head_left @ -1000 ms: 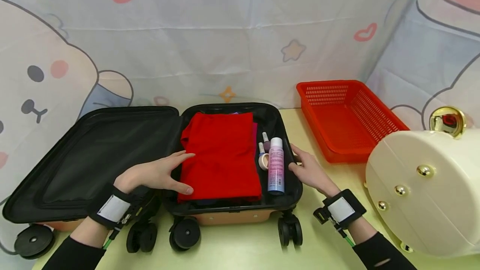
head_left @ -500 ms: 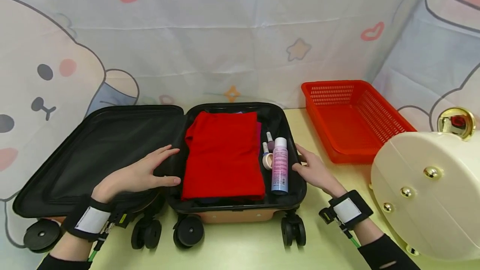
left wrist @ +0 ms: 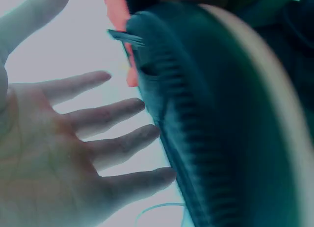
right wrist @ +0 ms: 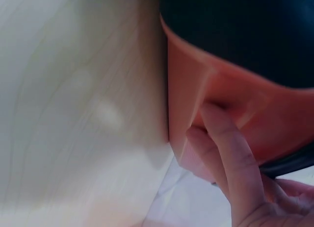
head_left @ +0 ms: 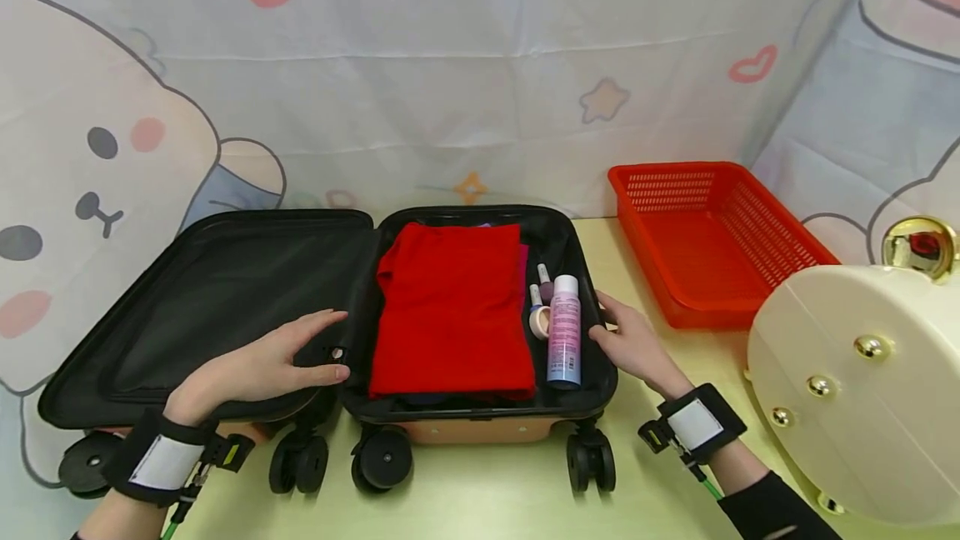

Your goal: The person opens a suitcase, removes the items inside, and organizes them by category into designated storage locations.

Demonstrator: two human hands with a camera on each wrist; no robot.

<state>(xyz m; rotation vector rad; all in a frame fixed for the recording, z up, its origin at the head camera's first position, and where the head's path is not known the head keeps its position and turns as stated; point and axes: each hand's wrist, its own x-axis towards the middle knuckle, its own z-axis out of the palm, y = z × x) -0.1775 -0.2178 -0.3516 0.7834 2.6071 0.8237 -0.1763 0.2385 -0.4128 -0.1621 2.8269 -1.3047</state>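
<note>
An open suitcase (head_left: 472, 432) with a black inside and an orange-pink shell lies with its lid (head_left: 225, 298) folded out to the left. Inside are a folded red garment (head_left: 453, 315), a pink-and-blue spray bottle (head_left: 564, 336) with a white cap, and two small bottles (head_left: 545, 286) beside a cream-coloured ring (head_left: 539, 322). Over the lid's near right corner my left hand (head_left: 255, 369) holds nothing, fingers spread. My right hand (head_left: 637, 348) touches the suitcase's right side; in the right wrist view its fingers (right wrist: 230, 153) rest against the shell.
A red perforated basket (head_left: 708, 257) stands behind on the right. Closer on the right is a cream rounded case (head_left: 862, 390) with gold knobs. Black wheels (head_left: 382, 457) stick out along the suitcase's near side. A printed cloth (head_left: 450, 65) hangs behind the table.
My left hand has drawn back left from the red garment to above the lid. My right hand stays at the suitcase's right side. The head view has shifted slightly.
</note>
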